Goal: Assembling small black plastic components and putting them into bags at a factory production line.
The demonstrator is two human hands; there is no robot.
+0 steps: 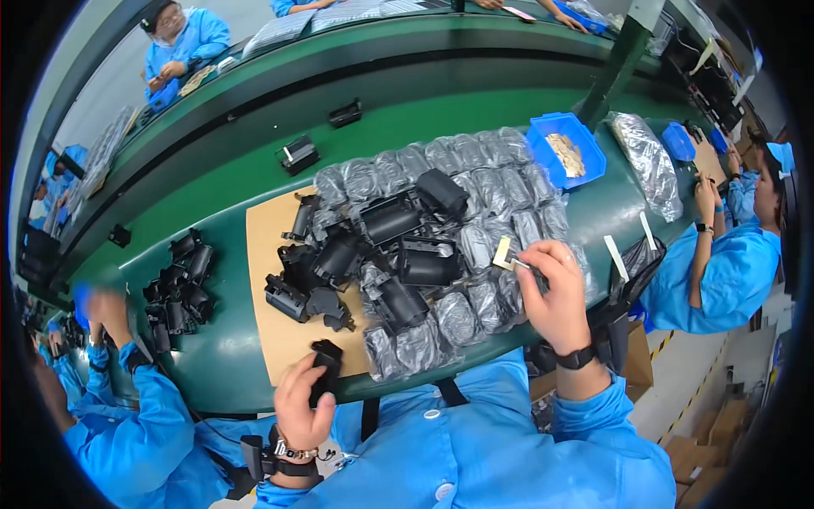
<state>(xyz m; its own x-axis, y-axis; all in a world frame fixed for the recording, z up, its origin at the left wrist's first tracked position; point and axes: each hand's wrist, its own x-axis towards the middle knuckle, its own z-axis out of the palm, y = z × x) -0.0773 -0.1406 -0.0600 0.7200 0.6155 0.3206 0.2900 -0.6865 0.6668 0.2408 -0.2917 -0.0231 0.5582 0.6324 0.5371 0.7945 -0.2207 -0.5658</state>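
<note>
My left hand (298, 405) grips a black plastic housing (326, 371) at the table's near edge, beside a brown cardboard sheet (270, 339). Farther right, my right hand (555, 293) is closed in a pinch on a thin metal tool that looks like tweezers (521, 263). At the tool's tip is a small pale yellow L-shaped piece (504, 253), held above rows of parts in clear plastic wrap (483, 301). Between my hands, several loose black housings (398, 301) lie heaped on the cardboard and the wrapped parts.
A blue bin (593, 140) with pale pieces stands at the far right, near a long wrapped bundle (646, 165). More black housings (178, 293) lie to the left, and two (298, 155) sit on the far green surface. Co-workers in blue sit on both sides and opposite.
</note>
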